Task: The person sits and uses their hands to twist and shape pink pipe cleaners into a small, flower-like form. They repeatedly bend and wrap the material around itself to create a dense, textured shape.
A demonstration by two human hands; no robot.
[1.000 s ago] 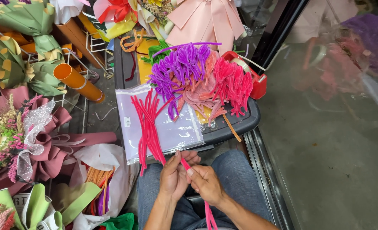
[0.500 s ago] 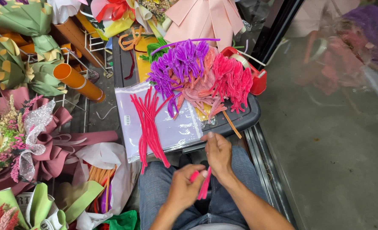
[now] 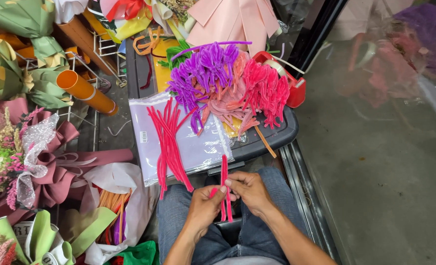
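Note:
Over my lap, my left hand [image 3: 203, 208] and my right hand [image 3: 247, 189] both pinch a folded pink pipe cleaner [image 3: 225, 186], which stands nearly upright between them. A bunch of loose pink pipe cleaners [image 3: 168, 140] lies on a clear plastic packet [image 3: 203, 142] just beyond my hands. Behind it, a heap of finished purple pipe-cleaner shapes [image 3: 203, 73] and pink ones [image 3: 264, 88] rests on a dark plastic lid [image 3: 281, 132].
A red tape dispenser [image 3: 291, 86] sits at the lid's far right. Wrapped bouquets [image 3: 31, 157] and orange paper rolls [image 3: 83, 91] crowd the left. Pink wrapping paper [image 3: 235, 19] stands behind. A metal door track [image 3: 304, 186] and grey floor [image 3: 385, 172] lie to the right.
My hands separated half a second ago, the right reaching toward the lid's edge. Now they are together again, holding the pink pipe cleaner upright.

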